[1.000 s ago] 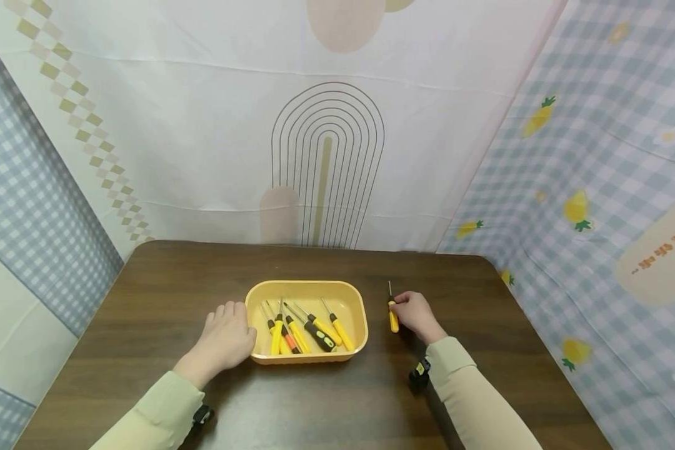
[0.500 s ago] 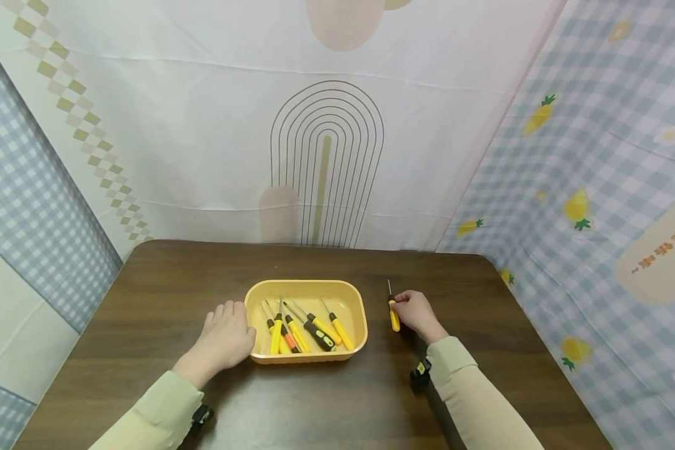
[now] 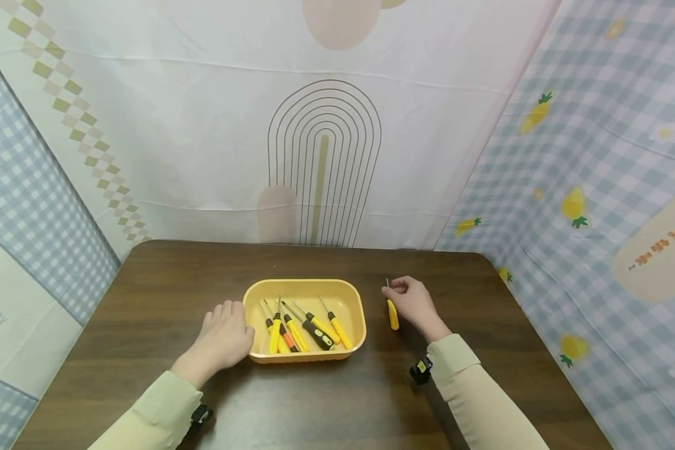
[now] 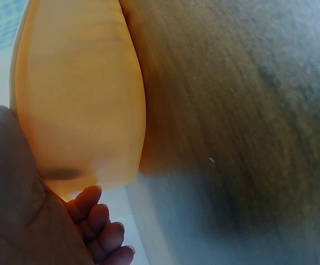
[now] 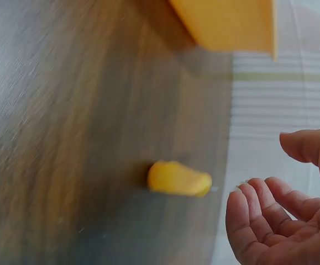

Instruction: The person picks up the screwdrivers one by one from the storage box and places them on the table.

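Note:
A yellow plastic tray (image 3: 343, 290) stands on the table, with several screwdrivers lying in it. My left hand (image 3: 225, 333) grips the tray's left end; in the left wrist view its fingers (image 4: 96, 218) bend beside the outer wall. To the right of the tray, one yellow-handled screwdriver (image 3: 393, 315) lies on the tabletop with its shaft pointing away from me. Just over that shaft hovers my right hand (image 3: 415, 303), thumb and fingers apart. The right wrist view shows the loose screwdriver's handle (image 5: 179, 179) clear of the fingers.
The dark wooden table (image 3: 326, 406) extends around the tray on all sides. A white patterned cloth (image 3: 202, 144) hangs behind its far edge. Checked cloth (image 3: 568, 150) hangs at the right, and more at the left.
My right hand has let go of the screwdriver's handle and shifted slightly forward and up, leaving it on the table. The left hand stays on the tray. The head view has turned slightly.

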`<state>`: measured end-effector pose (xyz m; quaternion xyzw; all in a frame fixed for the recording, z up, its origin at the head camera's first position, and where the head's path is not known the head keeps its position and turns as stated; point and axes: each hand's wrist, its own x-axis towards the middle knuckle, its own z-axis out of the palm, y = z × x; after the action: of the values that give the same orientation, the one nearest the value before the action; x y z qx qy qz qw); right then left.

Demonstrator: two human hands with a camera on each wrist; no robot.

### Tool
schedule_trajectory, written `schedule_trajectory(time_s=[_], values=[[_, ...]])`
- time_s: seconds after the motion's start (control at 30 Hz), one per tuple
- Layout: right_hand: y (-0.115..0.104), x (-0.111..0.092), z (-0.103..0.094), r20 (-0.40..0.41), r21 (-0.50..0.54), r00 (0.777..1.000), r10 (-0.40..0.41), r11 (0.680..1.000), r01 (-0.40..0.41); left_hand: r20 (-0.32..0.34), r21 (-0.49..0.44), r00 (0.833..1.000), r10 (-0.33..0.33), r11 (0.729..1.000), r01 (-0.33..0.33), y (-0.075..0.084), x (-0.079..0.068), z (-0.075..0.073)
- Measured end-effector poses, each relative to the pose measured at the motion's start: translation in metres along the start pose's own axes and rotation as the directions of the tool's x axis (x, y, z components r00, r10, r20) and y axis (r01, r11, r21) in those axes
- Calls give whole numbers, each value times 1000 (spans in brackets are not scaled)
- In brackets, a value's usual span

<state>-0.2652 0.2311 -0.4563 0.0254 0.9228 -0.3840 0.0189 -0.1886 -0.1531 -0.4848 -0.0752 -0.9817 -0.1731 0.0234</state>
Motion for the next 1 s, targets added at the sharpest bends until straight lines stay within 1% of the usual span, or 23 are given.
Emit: schedule_trajectory(time_s=[0.2, 0.27, 0.43, 0.57, 0.8, 1.0], values=[[-24, -10, 4, 17, 0, 999, -50, 999, 50, 6, -2, 1000, -1, 1000, 1, 0, 0, 0], [-32, -13, 7, 16, -5, 997, -78, 997, 78, 9, -2, 1000, -2, 1000, 2, 0, -1, 0], [-49, -19, 14, 7, -22, 992, -129, 991, 129, 8, -6, 1000, 3, 1000, -3, 0, -1, 0], [-62, -23, 22, 14, -26, 988, -151, 988, 151, 5, -6, 1000, 0, 1000, 0, -1, 0, -1], [-79, -27, 37, 75, -24, 982, -175, 984, 177, 6, -6, 1000, 2, 1000, -2, -1, -1, 0], [-87, -29, 51, 116, -33, 975, -191, 980, 196, 15, -8, 1000, -5, 1000, 5, 0, -1, -1]])
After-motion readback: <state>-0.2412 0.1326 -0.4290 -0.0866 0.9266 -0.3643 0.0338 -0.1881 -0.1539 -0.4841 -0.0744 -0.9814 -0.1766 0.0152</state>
